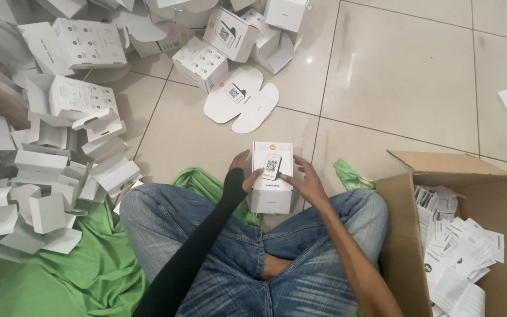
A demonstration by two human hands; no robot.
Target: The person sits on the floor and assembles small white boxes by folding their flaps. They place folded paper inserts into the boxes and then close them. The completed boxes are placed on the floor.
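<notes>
White cardboard makes the small box [271,176] that both hands hold above the lap, between the knees of the person, who sits cross-legged on the tiled floor [394,76]. The left hand [243,170], with a black sleeve down to the wrist, presses on the left side of the box, and the right hand [304,183] presses on the right side, with its thumb on the printed top face. So the hands are apart and the box is clamped between them.

I judge the box as light, with thin walls that are stiff only when the flaps are closed. A strong squeeze in the middle of a wall could dent it, so the edges and corners look like the safer places to hold. The surface seems smooth, but not really slippery for bare fingers.

Whether the box is full or empty I cannot tell, and its bottom face is hidden. The fingers behind the box are also not visible. On the left, the heap of folded white boxes [42,164] on the green cloth [89,270] is cut by the frame edge. The brown carton [406,235] on the right holds paper leaflets [459,246], and its lower part is cut off.
</notes>
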